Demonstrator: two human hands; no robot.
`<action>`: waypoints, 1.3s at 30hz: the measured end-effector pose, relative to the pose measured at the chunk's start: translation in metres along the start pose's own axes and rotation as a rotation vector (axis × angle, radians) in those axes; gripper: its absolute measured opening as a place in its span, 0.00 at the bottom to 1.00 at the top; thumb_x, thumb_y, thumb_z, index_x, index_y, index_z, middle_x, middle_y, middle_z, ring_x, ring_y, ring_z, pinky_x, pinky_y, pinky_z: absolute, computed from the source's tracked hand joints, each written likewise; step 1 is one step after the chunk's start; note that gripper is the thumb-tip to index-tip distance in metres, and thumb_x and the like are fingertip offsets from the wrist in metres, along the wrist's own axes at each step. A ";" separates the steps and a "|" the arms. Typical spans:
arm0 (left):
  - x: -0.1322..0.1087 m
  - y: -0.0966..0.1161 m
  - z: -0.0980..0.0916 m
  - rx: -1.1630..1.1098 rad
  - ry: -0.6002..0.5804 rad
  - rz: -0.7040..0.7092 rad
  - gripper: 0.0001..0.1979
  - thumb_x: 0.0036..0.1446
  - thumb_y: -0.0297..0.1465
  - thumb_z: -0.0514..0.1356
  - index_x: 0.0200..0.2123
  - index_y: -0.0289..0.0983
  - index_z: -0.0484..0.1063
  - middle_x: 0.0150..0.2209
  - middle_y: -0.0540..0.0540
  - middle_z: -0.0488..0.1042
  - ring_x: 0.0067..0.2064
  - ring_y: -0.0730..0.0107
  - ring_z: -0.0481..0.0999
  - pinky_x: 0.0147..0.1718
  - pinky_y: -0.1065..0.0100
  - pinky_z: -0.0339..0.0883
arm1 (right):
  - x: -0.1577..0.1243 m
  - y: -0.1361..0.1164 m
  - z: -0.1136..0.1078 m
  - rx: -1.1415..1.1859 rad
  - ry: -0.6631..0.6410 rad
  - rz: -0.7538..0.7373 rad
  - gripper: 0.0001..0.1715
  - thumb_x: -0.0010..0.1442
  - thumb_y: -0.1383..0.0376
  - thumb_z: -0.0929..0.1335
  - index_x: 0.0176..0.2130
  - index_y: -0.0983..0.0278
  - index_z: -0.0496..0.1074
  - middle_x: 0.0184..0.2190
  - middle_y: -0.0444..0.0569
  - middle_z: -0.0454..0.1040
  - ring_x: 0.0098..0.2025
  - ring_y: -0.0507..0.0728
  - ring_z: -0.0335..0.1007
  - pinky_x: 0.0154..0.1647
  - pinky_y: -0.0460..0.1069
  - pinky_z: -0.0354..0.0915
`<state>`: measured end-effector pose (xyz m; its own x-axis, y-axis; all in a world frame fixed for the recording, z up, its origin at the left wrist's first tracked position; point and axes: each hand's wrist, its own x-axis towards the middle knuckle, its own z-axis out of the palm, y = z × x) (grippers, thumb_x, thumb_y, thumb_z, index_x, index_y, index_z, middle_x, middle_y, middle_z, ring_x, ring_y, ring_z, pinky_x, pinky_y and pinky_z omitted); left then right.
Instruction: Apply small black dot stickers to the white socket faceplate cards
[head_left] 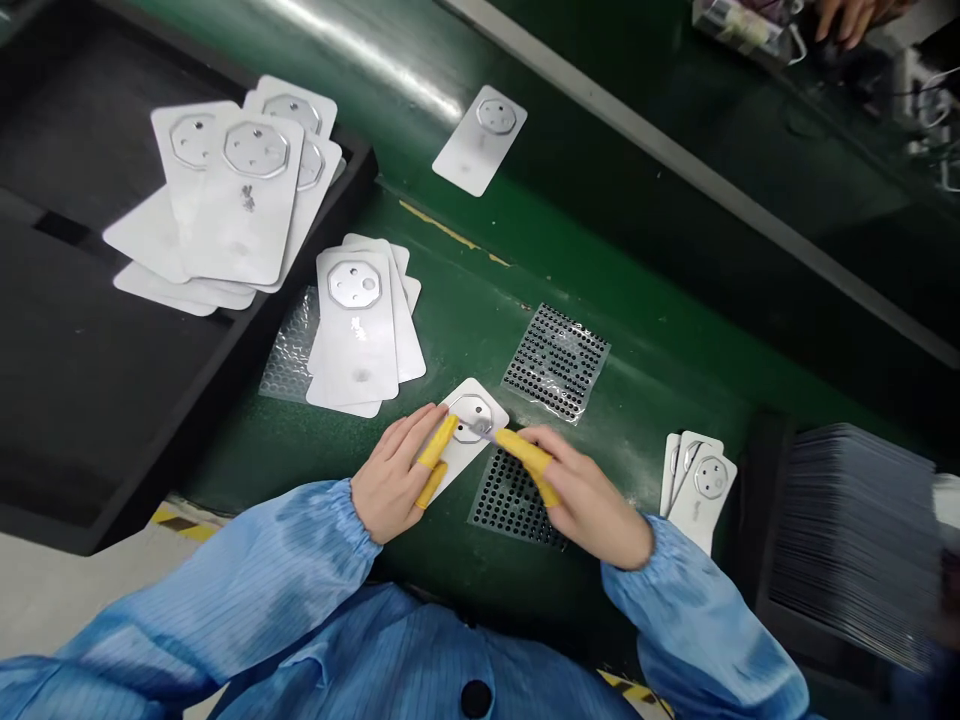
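Note:
My left hand [394,470], with yellow cots on two fingers, grips a white rounded panel [459,460] lying at an angle on the green bench. Across the panel's octagonal ring, holed area, one cot-covered finger rests near the left rim. Pinched in my right hand [589,495] is a thin pointed tool [486,434], which looks like tweezers; its tip is over the ring. Under and beside the right hand lies a sheet of small black dots [517,500]. Another dotted sheet [556,362] lies just beyond.
A stack of white panels [356,340] sits to the left, partly on bubble wrap [289,350]. More panels [247,210] overlap on a black tray [255,370]. One panel [480,140] lies at the back. Several panels [701,490] and a box of thin sheets [847,540] stand right.

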<state>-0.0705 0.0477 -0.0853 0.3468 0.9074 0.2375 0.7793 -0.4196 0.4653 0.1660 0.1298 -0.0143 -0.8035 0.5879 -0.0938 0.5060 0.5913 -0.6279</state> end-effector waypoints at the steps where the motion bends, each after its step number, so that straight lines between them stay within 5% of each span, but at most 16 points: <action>1: 0.000 -0.001 0.001 0.014 0.013 -0.005 0.20 0.55 0.21 0.54 0.53 0.24 0.64 0.60 0.24 0.58 0.64 0.43 0.54 0.57 0.47 0.60 | -0.009 0.006 -0.006 0.066 0.092 0.036 0.30 0.54 0.79 0.57 0.54 0.62 0.62 0.50 0.54 0.66 0.46 0.57 0.69 0.42 0.53 0.72; 5: -0.002 -0.002 0.003 -0.021 0.012 -0.026 0.22 0.52 0.21 0.54 0.52 0.32 0.66 0.68 0.34 0.42 0.65 0.40 0.50 0.59 0.44 0.55 | -0.056 0.052 -0.008 -0.148 0.531 0.374 0.29 0.54 0.77 0.58 0.54 0.61 0.64 0.48 0.54 0.66 0.49 0.60 0.66 0.46 0.57 0.69; 8: -0.004 -0.002 0.004 -0.038 0.001 -0.018 0.16 0.48 0.19 0.54 0.41 0.33 0.71 0.69 0.39 0.37 0.65 0.37 0.49 0.59 0.42 0.54 | -0.081 0.081 0.004 -0.375 0.619 0.506 0.30 0.51 0.78 0.59 0.52 0.62 0.66 0.48 0.56 0.64 0.50 0.64 0.65 0.46 0.62 0.68; 11: -0.004 -0.003 0.005 -0.040 0.006 -0.008 0.14 0.46 0.18 0.54 0.38 0.32 0.71 0.69 0.39 0.38 0.65 0.37 0.49 0.58 0.42 0.54 | -0.075 0.071 0.015 -0.396 0.668 0.477 0.31 0.52 0.79 0.59 0.53 0.62 0.65 0.54 0.57 0.59 0.58 0.67 0.56 0.54 0.68 0.61; 17: -0.004 -0.003 0.007 -0.020 0.006 -0.008 0.28 0.45 0.18 0.53 0.53 0.35 0.65 0.69 0.38 0.39 0.65 0.38 0.48 0.58 0.42 0.52 | 0.007 0.000 0.046 -0.159 0.485 0.252 0.18 0.60 0.74 0.61 0.48 0.69 0.70 0.55 0.61 0.63 0.59 0.65 0.55 0.58 0.64 0.60; 21: -0.004 -0.007 0.011 0.016 0.040 0.030 0.32 0.48 0.18 0.52 0.58 0.38 0.60 0.69 0.39 0.40 0.66 0.40 0.49 0.58 0.43 0.54 | 0.040 -0.014 0.062 -0.145 0.484 0.245 0.12 0.58 0.74 0.64 0.38 0.70 0.75 0.53 0.61 0.67 0.55 0.65 0.58 0.56 0.63 0.61; 27: -0.003 -0.015 0.014 0.039 0.134 -0.025 0.34 0.59 0.26 0.52 0.66 0.37 0.40 0.64 0.30 0.51 0.63 0.45 0.56 0.56 0.46 0.60 | 0.046 -0.007 0.068 -0.087 0.531 0.314 0.08 0.58 0.65 0.68 0.35 0.67 0.77 0.52 0.57 0.68 0.51 0.64 0.62 0.52 0.61 0.63; 34: 0.005 -0.022 0.009 0.003 0.149 -0.229 0.42 0.54 0.33 0.59 0.66 0.39 0.39 0.50 0.37 0.67 0.41 0.57 0.74 0.41 0.52 0.72 | 0.046 -0.010 0.066 -0.049 0.546 0.323 0.13 0.59 0.66 0.66 0.43 0.68 0.74 0.54 0.59 0.65 0.57 0.65 0.58 0.58 0.63 0.57; 39: 0.002 -0.017 0.011 -0.026 0.184 -0.334 0.40 0.54 0.38 0.60 0.65 0.33 0.45 0.55 0.31 0.62 0.56 0.43 0.64 0.54 0.42 0.60 | 0.045 -0.016 0.068 -0.015 0.506 0.275 0.11 0.59 0.69 0.64 0.37 0.71 0.75 0.57 0.65 0.62 0.60 0.68 0.52 0.61 0.66 0.52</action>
<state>-0.0773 0.0573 -0.1024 -0.0251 0.9757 0.2175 0.8193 -0.1046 0.5638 0.1006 0.1095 -0.0614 -0.3932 0.9100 0.1315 0.6829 0.3848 -0.6210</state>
